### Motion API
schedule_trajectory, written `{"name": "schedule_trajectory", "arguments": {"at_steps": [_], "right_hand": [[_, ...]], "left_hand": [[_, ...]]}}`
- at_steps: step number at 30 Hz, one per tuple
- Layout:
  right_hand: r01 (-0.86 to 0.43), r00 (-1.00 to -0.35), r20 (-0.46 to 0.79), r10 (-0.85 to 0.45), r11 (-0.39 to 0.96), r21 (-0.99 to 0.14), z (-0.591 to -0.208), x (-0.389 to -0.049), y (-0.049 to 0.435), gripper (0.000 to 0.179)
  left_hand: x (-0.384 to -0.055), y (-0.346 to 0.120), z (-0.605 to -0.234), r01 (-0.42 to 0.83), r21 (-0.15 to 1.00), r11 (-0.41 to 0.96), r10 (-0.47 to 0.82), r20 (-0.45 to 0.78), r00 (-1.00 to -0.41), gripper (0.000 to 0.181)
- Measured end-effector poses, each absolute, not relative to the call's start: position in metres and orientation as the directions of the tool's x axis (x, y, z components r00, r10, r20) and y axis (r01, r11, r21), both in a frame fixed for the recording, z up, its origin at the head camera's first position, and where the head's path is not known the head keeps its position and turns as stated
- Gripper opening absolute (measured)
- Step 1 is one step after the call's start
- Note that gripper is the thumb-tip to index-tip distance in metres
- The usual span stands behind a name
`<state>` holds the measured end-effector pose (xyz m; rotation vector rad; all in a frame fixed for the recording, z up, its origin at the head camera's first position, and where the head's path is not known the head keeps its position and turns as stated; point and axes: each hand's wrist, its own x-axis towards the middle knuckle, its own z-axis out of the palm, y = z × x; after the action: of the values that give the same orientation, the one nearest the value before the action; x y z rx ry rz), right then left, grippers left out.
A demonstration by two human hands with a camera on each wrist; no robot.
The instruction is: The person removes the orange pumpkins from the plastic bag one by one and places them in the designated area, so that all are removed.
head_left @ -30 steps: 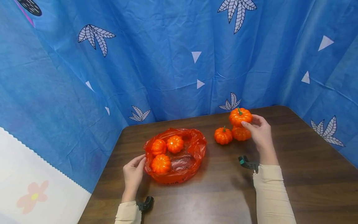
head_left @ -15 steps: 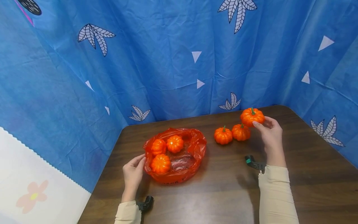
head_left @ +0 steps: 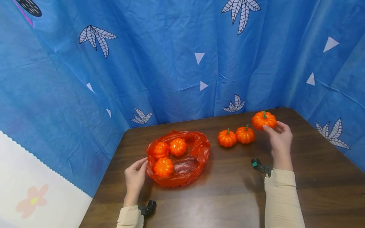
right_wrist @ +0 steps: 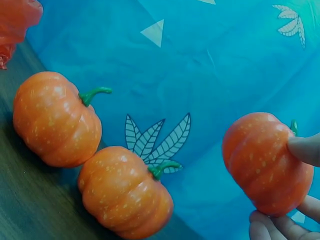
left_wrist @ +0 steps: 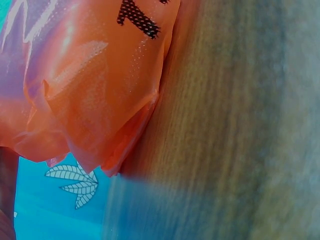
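A small orange pumpkin [head_left: 263, 120] with a green stem is held up by my right hand [head_left: 280, 139], thumb on its near side and fingers beneath and behind. Two similar pumpkins, one [head_left: 227, 138] at left and one [head_left: 245, 135] at right, sit side by side on the table, to the left of that hand. The rim of an open red plastic bag [head_left: 203, 148] is pinched at its left side by my left hand [head_left: 135, 175]. Inside the bag lie three pumpkins [head_left: 178, 147]. In the left wrist view, the bag's outer wall [left_wrist: 115, 75] hides most of that hand.
The brown wooden table [head_left: 216, 196] ends at the back against a blue curtain [head_left: 176, 63] with leaf prints. A white cloth [head_left: 37, 177] with a flower print hangs at the left. Dark camera mounts sit at both wrists, such as the right one [head_left: 260, 167].
My right hand has moved right with its pumpkin, away from above the right-hand table pumpkin, which now shows fully. The left hand stays at the bag's rim.
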<state>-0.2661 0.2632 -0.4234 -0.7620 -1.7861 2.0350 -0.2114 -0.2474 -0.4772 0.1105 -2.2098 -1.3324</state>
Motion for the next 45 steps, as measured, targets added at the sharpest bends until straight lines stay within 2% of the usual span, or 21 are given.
{"name": "schedule_trajectory", "arguments": {"at_steps": [5, 17, 28, 45], "right_hand": [[0.092, -0.779, -0.211, 0.59, -0.225, -0.97, -0.43, -0.267, 0.268, 0.076], [0.145, -0.751, -0.279, 0.599, -0.263, -0.954, -0.448, -0.269, 0.274, 0.077], [0.183, -0.726, -0.283, 0.627, -0.221, -0.958, -0.468, -0.274, 0.273, 0.076], [0.16, -0.696, -0.266, 0.667, -0.218, -0.963, -0.484, -0.284, 0.268, 0.072]], "left_hand": [[-0.211, -0.247, -0.477, 0.205, 0.84, 0.503, -0.341, 0.41, -0.846, 0.016], [-0.21, -0.247, -0.476, 0.163, 0.841, 0.516, -0.351, 0.38, -0.856, 0.017], [-0.21, -0.247, -0.476, 0.162, 0.839, 0.519, -0.35, 0.382, -0.855, 0.017], [-0.21, -0.247, -0.476, 0.166, 0.846, 0.507, -0.348, 0.378, -0.858, 0.017]]}}
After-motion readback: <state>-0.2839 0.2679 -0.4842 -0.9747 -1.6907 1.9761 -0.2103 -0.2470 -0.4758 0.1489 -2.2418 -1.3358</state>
